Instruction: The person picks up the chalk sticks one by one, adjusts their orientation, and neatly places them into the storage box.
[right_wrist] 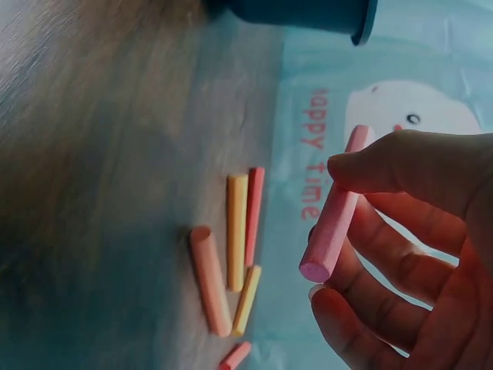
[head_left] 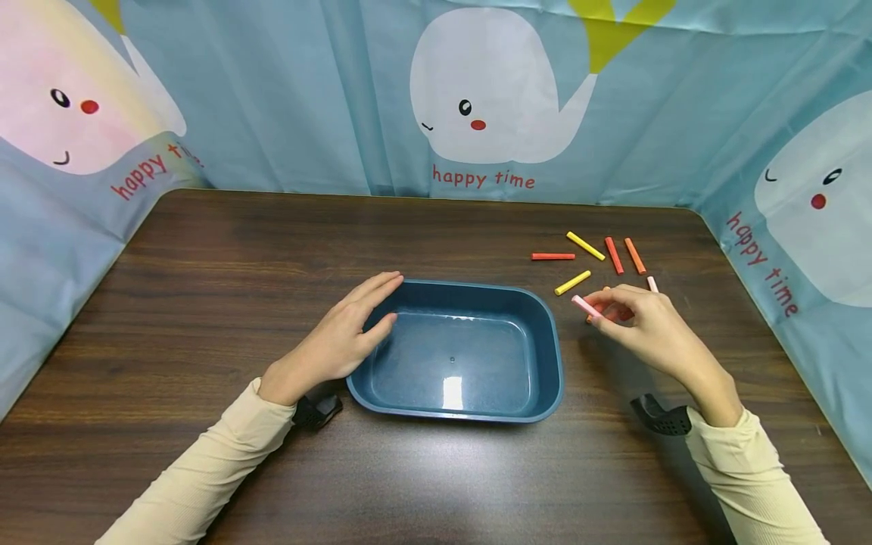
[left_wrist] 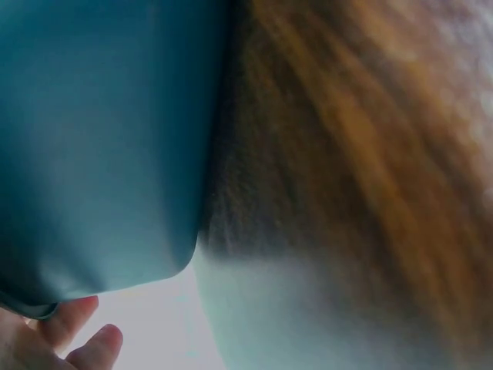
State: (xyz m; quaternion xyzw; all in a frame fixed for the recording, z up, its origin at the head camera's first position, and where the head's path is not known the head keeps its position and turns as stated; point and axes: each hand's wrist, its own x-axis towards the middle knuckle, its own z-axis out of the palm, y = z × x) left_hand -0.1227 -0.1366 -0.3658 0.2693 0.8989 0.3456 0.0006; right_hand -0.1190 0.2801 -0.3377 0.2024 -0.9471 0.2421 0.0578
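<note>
A pink chalk stick (head_left: 584, 306) is pinched between the thumb and fingers of my right hand (head_left: 647, 325), to the right of the blue plastic tub (head_left: 453, 344). The right wrist view shows this pink chalk (right_wrist: 333, 223) held up in the air, its near end pointing down. My left hand (head_left: 344, 333) rests on the tub's left rim with its fingers straight and the thumb over the inside. Under the right hand, an orange chalk stick (right_wrist: 210, 281) lies on the table, mostly hidden in the head view. Nothing lies in the tub.
Several chalk sticks lie behind the right hand, among them a red one (head_left: 553, 256), two yellow ones (head_left: 586, 246) and an orange one (head_left: 635, 256). A pale pink stick (head_left: 652, 284) peeks out past the knuckles. A whale-print curtain (head_left: 286, 98) borders the dark wooden table (head_left: 204, 303).
</note>
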